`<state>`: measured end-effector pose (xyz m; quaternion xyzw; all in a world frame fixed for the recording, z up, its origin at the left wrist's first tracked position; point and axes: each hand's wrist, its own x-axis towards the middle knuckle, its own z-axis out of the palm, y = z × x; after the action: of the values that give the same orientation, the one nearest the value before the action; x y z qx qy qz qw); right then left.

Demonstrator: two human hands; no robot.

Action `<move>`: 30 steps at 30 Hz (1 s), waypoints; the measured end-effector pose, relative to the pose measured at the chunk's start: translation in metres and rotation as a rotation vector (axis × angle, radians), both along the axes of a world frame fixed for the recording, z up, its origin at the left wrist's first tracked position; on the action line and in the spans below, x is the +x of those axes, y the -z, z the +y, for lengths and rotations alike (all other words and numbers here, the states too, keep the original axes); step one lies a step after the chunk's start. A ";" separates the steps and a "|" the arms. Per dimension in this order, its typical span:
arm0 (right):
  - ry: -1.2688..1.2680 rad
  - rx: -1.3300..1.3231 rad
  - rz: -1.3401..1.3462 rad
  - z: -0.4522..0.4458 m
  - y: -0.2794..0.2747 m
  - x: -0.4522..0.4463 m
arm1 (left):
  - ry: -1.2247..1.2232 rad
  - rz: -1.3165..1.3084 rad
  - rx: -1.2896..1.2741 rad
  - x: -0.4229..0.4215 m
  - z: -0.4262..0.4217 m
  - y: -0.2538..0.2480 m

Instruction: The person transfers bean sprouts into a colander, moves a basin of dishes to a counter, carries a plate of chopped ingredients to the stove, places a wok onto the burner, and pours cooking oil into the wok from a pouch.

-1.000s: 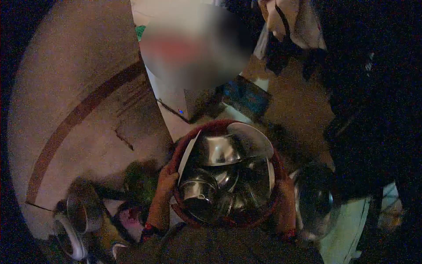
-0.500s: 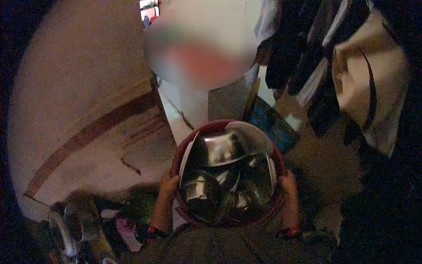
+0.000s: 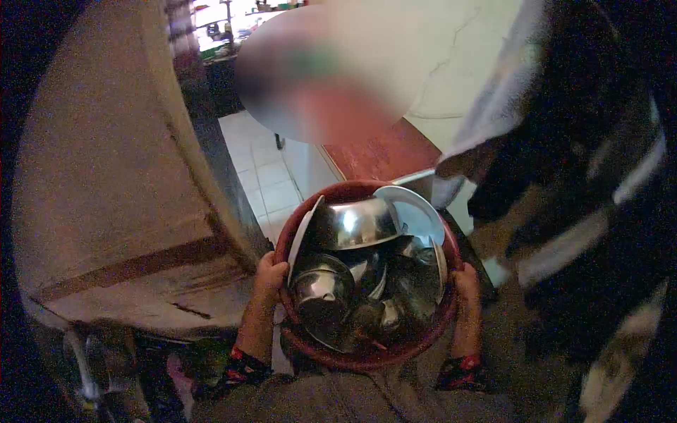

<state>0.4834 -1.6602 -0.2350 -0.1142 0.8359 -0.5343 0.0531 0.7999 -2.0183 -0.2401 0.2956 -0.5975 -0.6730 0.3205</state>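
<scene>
A round red basin [image 3: 367,364] is held in front of my body at waist height. My left hand [image 3: 271,276] grips its left rim and my right hand [image 3: 465,283] grips its right rim. Inside lies a pile of dishes: a shiny steel bowl [image 3: 356,224] at the far side, a smaller steel pot or cup [image 3: 323,290] at the near left, and white plates standing against the wall, one of them a white plate [image 3: 416,211] at the far right. Darker pieces at the bottom are hard to make out.
Dark and light clothes [image 3: 564,162] hang close on the right. On the left are a wall [image 3: 92,176] and door frame. Ahead lie white floor tiles [image 3: 264,180] and a red countertop [image 3: 384,151]. A blurred patch hides part of the view.
I have moved forward toward the doorway with the basin still in both hands. The tiles and red countertop now show, and the hanging clothes are nearer. The light on the dishes is brighter.
</scene>
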 end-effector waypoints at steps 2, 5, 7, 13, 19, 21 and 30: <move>-0.073 0.061 0.180 -0.006 0.023 -0.034 | -0.088 -0.027 -0.062 0.001 0.012 -0.010; -0.252 -0.166 -0.083 -0.010 0.002 -0.037 | -0.174 -0.061 0.007 -0.016 0.027 0.015; -0.277 -0.144 -0.075 -0.009 0.009 -0.049 | -0.204 -0.075 0.013 -0.011 0.047 0.007; -0.173 -0.244 -0.270 -0.011 -0.028 -0.024 | -0.239 -0.069 0.073 -0.004 0.073 -0.036; -0.158 -0.216 -0.179 -0.044 -0.039 -0.045 | -0.057 0.022 0.161 -0.015 0.005 -0.068; -0.151 -0.217 -0.136 -0.049 -0.039 -0.044 | -0.045 0.024 0.191 0.005 0.006 -0.061; -0.153 -0.290 -0.081 -0.045 -0.028 -0.008 | 0.077 0.149 0.348 0.221 0.153 -0.101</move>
<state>0.4754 -1.7048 -0.2068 -0.1625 0.7361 -0.6478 0.1104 1.0205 -1.8648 -0.1392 0.2728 -0.4575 -0.7980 0.2818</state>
